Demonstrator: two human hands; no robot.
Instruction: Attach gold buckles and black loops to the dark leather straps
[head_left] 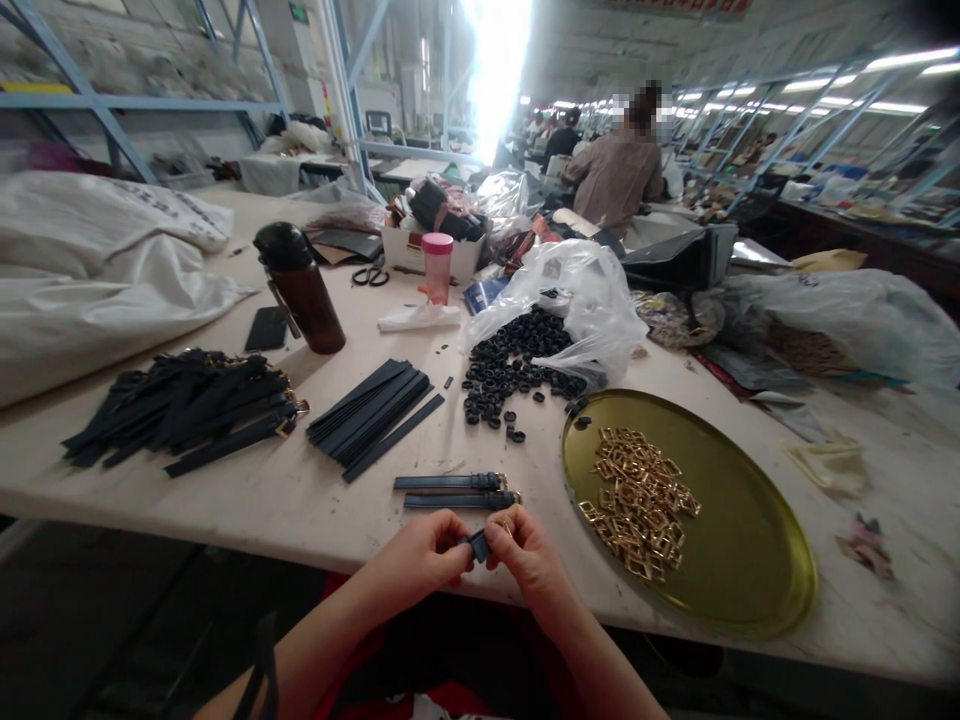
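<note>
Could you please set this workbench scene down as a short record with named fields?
Left hand: pinching a dark strap
Right hand: pinching the same strap, with a partly hidden gold buckle
Beyond hands: two buckled straps, parallel
Right: round tray with gold buckles
Centre: black loops around a clear plastic bag
Left: bundled dark strips; farther left, piled buckled straps
Behind: brown bottle beside a phone

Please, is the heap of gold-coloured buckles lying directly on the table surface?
No, the heap of gold-coloured buckles lies on a round, rimmed tray at the right.
</note>
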